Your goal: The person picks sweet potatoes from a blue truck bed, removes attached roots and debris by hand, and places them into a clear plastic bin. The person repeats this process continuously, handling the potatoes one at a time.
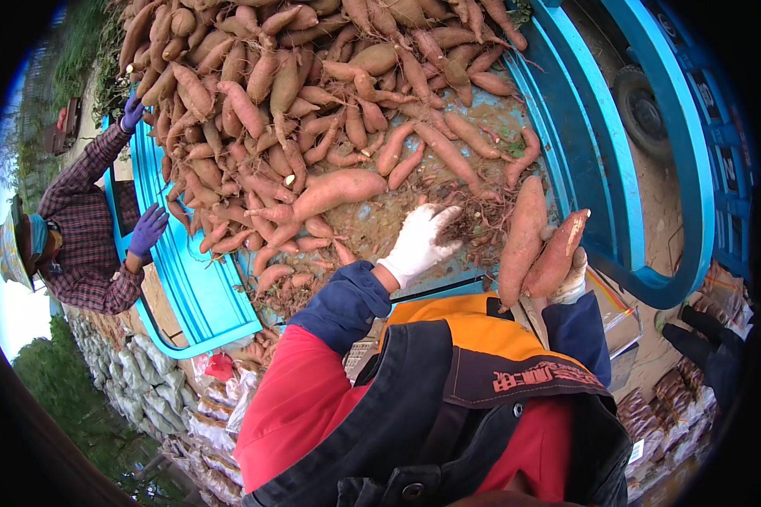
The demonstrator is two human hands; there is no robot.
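A large heap of sweet potatoes (pixel 260 95) lies on a blue metal truck bed, with soil and loose roots at its near edge. My left hand (pixel 422 241), in a soiled white glove, is spread over the dirt and root clump (pixel 482 218), with no sweet potato in it. At the right, my right hand (pixel 572 279), also gloved, holds two big sweet potatoes (pixel 555 253) upright side by side; they hide most of its fingers. A long, thick sweet potato (pixel 339 190) lies left of my left hand, touching the heap.
Blue side rails (pixel 691 158) curve along the right, with a wheel (pixel 643 111) beyond. At the left, a co-worker in a plaid shirt (pixel 92 222) and purple gloves stands by the blue side panel (pixel 190 279). Filled bags (pixel 146 380) are stacked behind. Another person's dark-clothed legs (pixel 704 342) show at right.
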